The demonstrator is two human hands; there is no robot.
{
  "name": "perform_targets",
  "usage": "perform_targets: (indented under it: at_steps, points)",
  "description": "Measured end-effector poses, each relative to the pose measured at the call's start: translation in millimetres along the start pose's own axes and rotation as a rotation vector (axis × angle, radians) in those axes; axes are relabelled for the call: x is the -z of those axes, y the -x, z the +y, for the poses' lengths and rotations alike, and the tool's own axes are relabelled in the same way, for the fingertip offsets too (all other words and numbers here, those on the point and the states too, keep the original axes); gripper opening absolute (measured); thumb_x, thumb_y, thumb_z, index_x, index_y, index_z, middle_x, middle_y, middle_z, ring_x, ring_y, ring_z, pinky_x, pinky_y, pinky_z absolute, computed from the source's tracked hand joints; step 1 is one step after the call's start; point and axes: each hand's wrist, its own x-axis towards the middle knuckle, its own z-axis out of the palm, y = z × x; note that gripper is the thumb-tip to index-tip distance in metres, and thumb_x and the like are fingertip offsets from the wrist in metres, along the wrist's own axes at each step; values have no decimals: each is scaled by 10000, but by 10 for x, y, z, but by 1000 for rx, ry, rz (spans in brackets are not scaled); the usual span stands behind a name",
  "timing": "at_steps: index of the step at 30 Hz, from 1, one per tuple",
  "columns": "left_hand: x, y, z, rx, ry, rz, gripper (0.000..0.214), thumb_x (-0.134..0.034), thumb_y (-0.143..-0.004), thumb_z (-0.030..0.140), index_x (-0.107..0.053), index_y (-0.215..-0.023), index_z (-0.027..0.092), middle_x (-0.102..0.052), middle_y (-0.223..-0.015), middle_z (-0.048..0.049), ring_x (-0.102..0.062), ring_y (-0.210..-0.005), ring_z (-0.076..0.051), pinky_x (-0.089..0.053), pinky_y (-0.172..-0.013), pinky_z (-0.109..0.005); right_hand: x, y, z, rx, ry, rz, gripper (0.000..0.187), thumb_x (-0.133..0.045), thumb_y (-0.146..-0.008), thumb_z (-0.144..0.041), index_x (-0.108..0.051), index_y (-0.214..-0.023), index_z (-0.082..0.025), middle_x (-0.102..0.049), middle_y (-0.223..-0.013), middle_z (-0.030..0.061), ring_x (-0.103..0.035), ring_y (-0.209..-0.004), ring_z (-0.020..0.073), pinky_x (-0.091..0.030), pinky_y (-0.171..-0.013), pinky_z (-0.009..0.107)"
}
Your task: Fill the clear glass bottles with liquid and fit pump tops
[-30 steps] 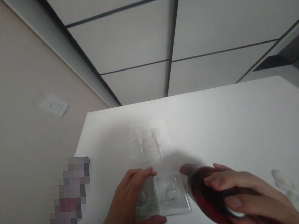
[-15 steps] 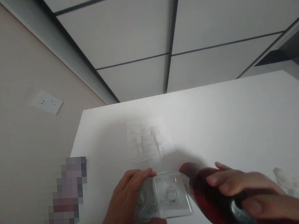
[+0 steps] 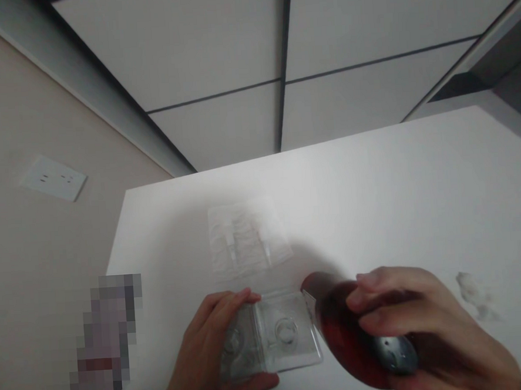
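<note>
A clear plastic tray (image 3: pixel 280 338) with round wells lies on the white table (image 3: pixel 375 200) near its front edge. My left hand (image 3: pixel 208 357) grips the tray's left side, fingers over its top edge and thumb below. My right hand (image 3: pixel 432 331) is wrapped round a dark red bottle (image 3: pixel 344 337) tipped on its side. The bottle's neck points left and meets the tray's right edge. A silvery part (image 3: pixel 393 351) of the bottle shows under my fingers.
A clear packet (image 3: pixel 246 243) with small white items lies on the table behind the tray. A crumpled white scrap (image 3: pixel 474 296) sits at the right. A wall socket (image 3: pixel 53 178) is on the beige wall at left. A pixelated patch (image 3: pixel 104 340) covers the lower left.
The view has shifted a little, so everything sits further left. My right hand has turned the bottle, and its silvery part now shows more. My left hand still grips the tray.
</note>
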Motion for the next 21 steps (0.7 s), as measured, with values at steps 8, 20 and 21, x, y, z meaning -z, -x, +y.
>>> perform_targets:
  at_steps: [8,20,21]
  points:
    - [20,-97,68,-36,5,-14,952,-916,-801,472,-379,-1582,380,-725,-1279,-70,-689,-1131,-309,-611,-973,-475,-97,12,70,58,-216,10,172,-772,-956,-379,-743,-1091,-277,-765,-1047,79,-771,-962,228,-664,-852,325]
    - [297,-223,21,13,-58,291,510,-614,-1041,441,-487,-1497,251,-581,-1454,-130,-686,-1103,-237,-560,-1054,-459,7,-21,612,-116,-376,408,349,-644,-954,-621,-748,-1048,-302,-704,-1364,73,-650,-1317,286,-476,-1171,527]
    - [320,-337,-25,61,-101,238,514,-607,-1039,400,-472,-1509,243,-589,-1459,-129,-699,-1049,-217,-580,-1016,-433,17,-26,649,-146,-339,405,345,-659,-940,-616,-749,-1034,-297,-715,-1340,72,-645,-1318,287,-474,-1170,524]
